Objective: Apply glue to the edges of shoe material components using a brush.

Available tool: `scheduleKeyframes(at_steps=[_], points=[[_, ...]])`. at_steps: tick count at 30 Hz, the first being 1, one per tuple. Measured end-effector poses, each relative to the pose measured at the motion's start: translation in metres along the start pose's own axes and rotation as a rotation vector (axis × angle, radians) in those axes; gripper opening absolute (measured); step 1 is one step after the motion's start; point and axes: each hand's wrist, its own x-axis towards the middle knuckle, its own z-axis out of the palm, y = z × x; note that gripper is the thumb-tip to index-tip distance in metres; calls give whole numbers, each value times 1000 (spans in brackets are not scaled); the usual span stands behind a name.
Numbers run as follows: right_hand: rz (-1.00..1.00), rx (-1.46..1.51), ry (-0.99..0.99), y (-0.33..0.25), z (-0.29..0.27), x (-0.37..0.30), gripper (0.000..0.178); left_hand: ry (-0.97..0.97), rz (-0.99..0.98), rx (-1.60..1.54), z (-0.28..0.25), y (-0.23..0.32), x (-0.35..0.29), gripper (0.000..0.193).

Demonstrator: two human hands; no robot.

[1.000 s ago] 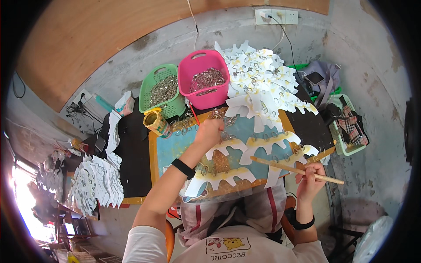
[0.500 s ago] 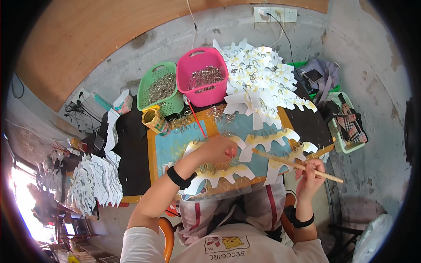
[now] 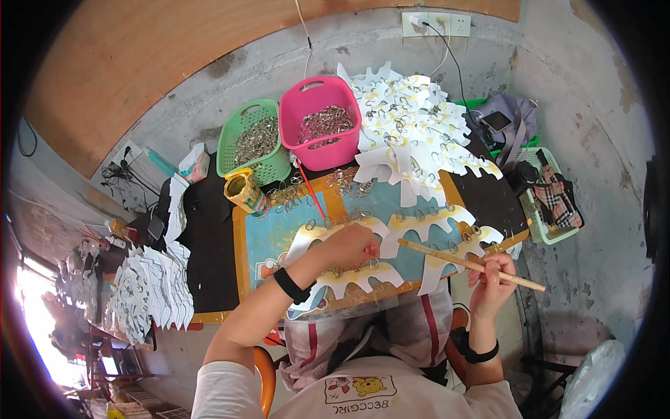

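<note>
In my right hand (image 3: pixel 493 283) is a thin wooden stick (image 3: pixel 453 259), slanting up to the left over the table with its tip near the white pieces. My left hand (image 3: pixel 352 246), fingers pinched together, hovers over the near row, and whatever it grips is hidden. Just below its fingertips a small metal ring (image 3: pixel 375 264) sits on a scalloped white strip (image 3: pixel 356 278) smeared with yellow. Behind this hand lies another such strip (image 3: pixel 302 239), partly covered by my forearm. Further right, more white strips (image 3: pixel 436 222) carry rings along their edges.
A pink basket (image 3: pixel 320 153) and a green basket (image 3: pixel 255 172) hold metal rings at the back. Beside them stand an open yellow-rimmed can (image 3: pixel 246 193) and a heap of ringed white strips (image 3: pixel 412 119). Stacked white strips (image 3: pixel 157 286) lie left; a red stick (image 3: pixel 312 190) rests mid-table.
My left hand has shifted slightly right and toward me, and the ring below its fingertips now shows more clearly. The right hand and its wooden stick have hardly moved.
</note>
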Motion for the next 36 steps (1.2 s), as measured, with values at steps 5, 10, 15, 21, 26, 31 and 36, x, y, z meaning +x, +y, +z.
scheduleKeyframes(at_steps=[5,10,15,21,26,31,36], points=[[1,1,-4,0,2,0,12,60,15,61,3,0,0,10],[14,-6,-16,0,2,0,13,55,-7,72,3,3,1,7],[9,-24,-68,4,-2,-1,13,78,-29,67,-3,5,-1,7],[284,-32,-259,15,4,-9,2,135,-91,40,-6,0,0,9],[405,-73,-317,28,0,-9,2,106,-47,160,-1,1,-14,8],[407,-82,-393,28,-10,-3,4,-13,-38,272,28,45,-53,13],[431,-99,-509,29,-22,1,6,-67,-73,217,58,57,-73,18]])
